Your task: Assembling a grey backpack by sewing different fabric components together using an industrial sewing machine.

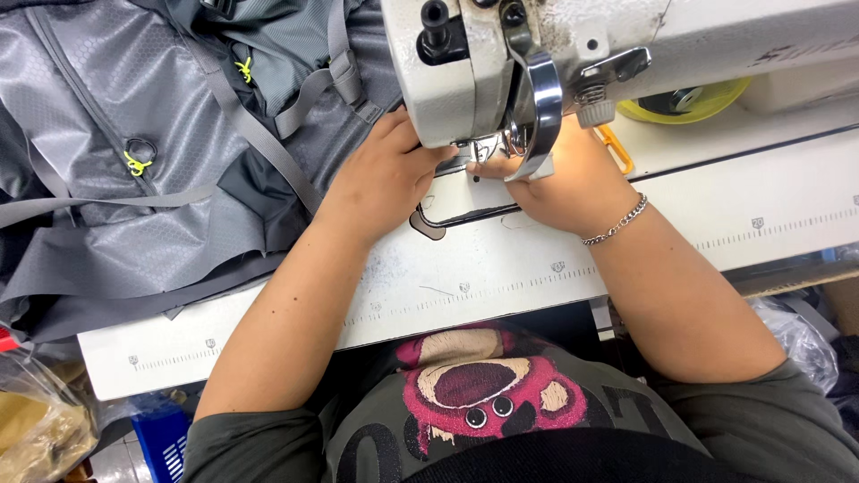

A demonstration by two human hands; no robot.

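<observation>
An off-white sewing machine (465,72) stands over the white table (501,277). Both my hands reach under its head, close to the needle area (483,152). My left hand (380,179) rests at the edge of the grey fabric (107,179), fingers curled toward the needle. My right hand (564,183), with a silver bracelet (617,224) on the wrist, lies on the table just right of the needle, partly hidden by the machine's metal guard. What the fingertips hold under the machine head is hidden.
The grey fabric piece with webbing straps (250,125), a zip and yellow-green pulls (136,164) fills the left of the table. A yellow round object (689,103) sits behind the machine. A ruler scale runs along the table front. Bags lie lower left (36,420).
</observation>
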